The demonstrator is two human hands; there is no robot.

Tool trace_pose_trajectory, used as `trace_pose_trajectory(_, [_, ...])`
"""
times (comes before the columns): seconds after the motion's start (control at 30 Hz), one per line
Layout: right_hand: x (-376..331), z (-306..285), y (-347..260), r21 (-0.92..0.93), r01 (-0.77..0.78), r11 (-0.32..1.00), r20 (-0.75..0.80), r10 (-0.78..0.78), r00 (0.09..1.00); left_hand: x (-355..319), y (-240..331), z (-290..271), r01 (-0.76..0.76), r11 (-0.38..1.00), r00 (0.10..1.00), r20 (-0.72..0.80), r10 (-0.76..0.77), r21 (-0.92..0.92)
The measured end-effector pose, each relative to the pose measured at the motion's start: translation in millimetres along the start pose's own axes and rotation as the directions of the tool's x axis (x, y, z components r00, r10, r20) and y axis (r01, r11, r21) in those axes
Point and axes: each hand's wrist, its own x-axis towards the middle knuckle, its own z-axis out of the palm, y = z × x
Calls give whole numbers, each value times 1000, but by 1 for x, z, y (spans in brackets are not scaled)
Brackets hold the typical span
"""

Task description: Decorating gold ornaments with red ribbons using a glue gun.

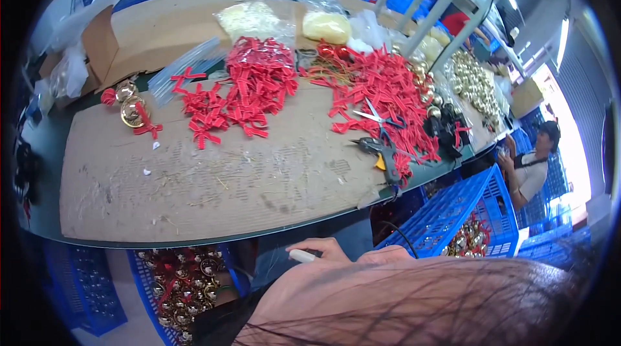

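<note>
At the lower left, my left arm reaches down beside a blue basket (143,284) of gold bells with red bows. Only a patch of my left hand (228,280) shows over the bells, with a green band near it, and its fingers are hidden. Below the table's front edge is my right hand (323,249), with a white cover on one digit. Its visible fingers are stretched out and apart, and no object shows between them. On the cardboard sheet (259,178) lies a gold bell ornament (134,113) with a red bow.
Red ribbon bows lie in a middle pile (259,80) and a right pile (381,80). Scissors (378,118) and a glue gun (381,155) rest by the right pile. Gold balls (475,87) lie farther right. A tilted blue crate (498,210) and a co-worker (533,171) are beyond.
</note>
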Motion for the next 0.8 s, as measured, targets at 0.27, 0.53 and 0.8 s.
trace_pose_trajectory(0.27, [16,-11,18,-48,43,998,108,-38,993,17,49,66,23,999,991,134,-17,-48])
trace_pose_trajectory(0.53, [36,20,13,-151,326,933,88,-316,945,-23,107,-149,643,552,407,848,341,-531])
trace_pose_trajectory(0.8, [17,-25,-54,-124,371,920,-9,-375,927,-127,357,-304,427,224,261,357,897,-876])
